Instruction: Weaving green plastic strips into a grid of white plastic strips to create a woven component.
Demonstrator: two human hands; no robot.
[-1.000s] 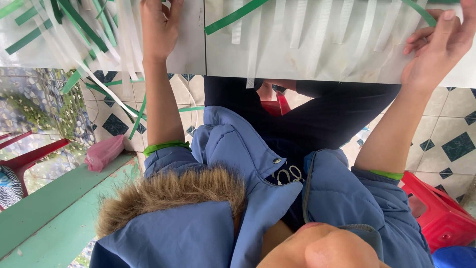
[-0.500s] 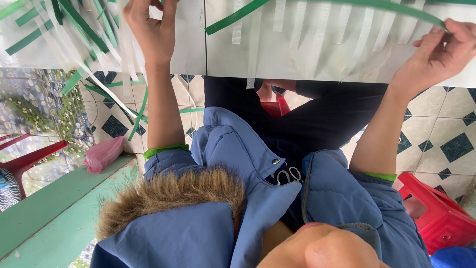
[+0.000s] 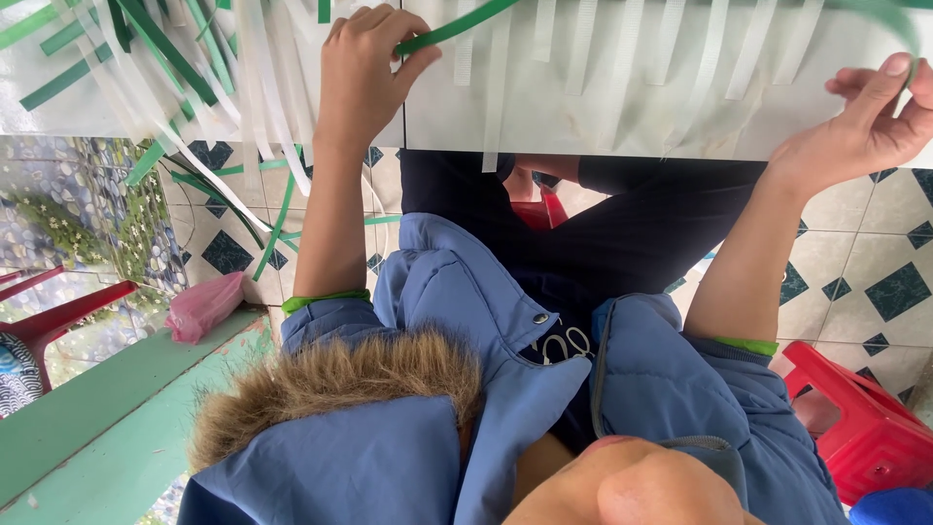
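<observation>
A long green plastic strap (image 3: 457, 25) runs across a white board (image 3: 622, 107) that is laid with several white straps (image 3: 578, 49). My left hand (image 3: 362, 70) pinches the strap's left end at the board's top. My right hand (image 3: 863, 122) holds the strap's other end between thumb and fingers at the board's right edge, where the strap curves down. More loose green and white straps (image 3: 175, 68) hang off the board's left side. My blue jacket with a fur hood fills the lower view.
A red plastic stool (image 3: 855, 428) stands at the lower right on the tiled floor (image 3: 875, 272). A pink bag (image 3: 202, 306) lies by a green ledge (image 3: 87, 418) at the left. Another red stool (image 3: 58, 311) is at the far left.
My left hand has moved right and down along the board, closing on the green strap. My right hand has dropped lower at the right edge, still on the strap.
</observation>
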